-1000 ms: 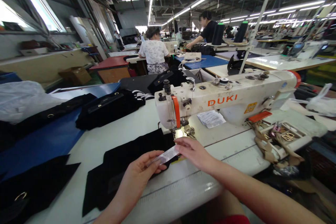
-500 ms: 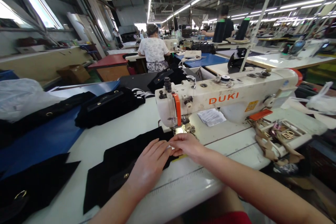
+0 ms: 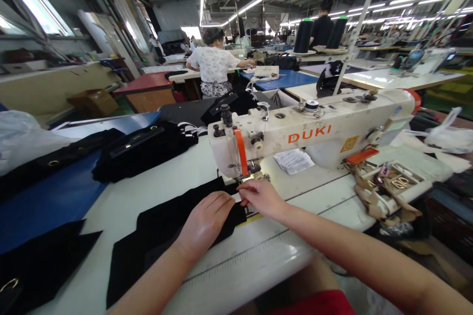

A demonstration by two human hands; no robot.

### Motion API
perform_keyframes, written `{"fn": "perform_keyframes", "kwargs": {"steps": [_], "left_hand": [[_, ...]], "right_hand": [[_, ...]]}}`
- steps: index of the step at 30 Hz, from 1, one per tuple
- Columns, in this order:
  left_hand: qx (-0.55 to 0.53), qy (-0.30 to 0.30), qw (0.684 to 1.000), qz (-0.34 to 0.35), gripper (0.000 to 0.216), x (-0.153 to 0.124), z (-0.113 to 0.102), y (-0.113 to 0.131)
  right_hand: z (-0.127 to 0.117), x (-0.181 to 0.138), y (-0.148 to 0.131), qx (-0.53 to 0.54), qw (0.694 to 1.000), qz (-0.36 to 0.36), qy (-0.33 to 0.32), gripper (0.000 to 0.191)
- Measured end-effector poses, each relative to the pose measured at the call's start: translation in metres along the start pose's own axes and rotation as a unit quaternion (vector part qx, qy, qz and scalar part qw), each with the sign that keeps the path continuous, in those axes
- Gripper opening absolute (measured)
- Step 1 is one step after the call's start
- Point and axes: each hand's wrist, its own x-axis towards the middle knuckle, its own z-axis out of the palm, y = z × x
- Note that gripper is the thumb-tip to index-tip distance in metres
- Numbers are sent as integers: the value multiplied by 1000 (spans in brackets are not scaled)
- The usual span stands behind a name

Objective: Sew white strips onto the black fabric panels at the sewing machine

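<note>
A black fabric piece point(image 3: 162, 236) lies on the white table point(image 3: 155, 192) in front of a white DUKI sewing machine point(image 3: 306, 133). My left hand point(image 3: 205, 221) rests palm down on the fabric, fingers curled over its right end. My right hand point(image 3: 260, 197) is just below the needle area point(image 3: 244, 174), fingers pinched on a small white label point(image 3: 236, 198) that shows between the two hands. The rest of the label is hidden under my fingers.
More black pieces point(image 3: 140, 150) lie on a blue sheet point(image 3: 48, 197) to the left. A tray of metal rings and straps point(image 3: 388, 182) sits right of the machine, with a paper slip point(image 3: 293, 160) on its bed. Other people work at tables behind.
The white label was held up between both hands; both hands have since come down onto the black fabric and moved closer to the needle. My left hand now lies flat on the cloth.
</note>
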Motion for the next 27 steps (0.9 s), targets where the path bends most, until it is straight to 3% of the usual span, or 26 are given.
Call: {"fn": "perform_keyframes", "kwargs": {"steps": [2,5,8,10,14,27], "left_hand": [[7,-1,1000,-21,27,-1,6,-2],[-10,1,999,-37,27,-2,14,-3],[-44,-15,998,-41,27,-2,18,0],[-64,-28,996,-46,29,-1,20,1],[-81,-42,994,-56,29,0,19,0],[-66,-37,997,-33,30,0,23,-4]], "right_hand": [[-5,-12,3,-142,980,-130,52,19],[-9,-35,11,-331,891,-311,21,22],[-9,-50,18,-418,818,-393,-48,23],[-8,-54,20,-448,794,-405,-65,25],[-8,-54,20,-476,778,-400,-91,24],[-8,-55,22,-470,784,-398,-79,23]]}}
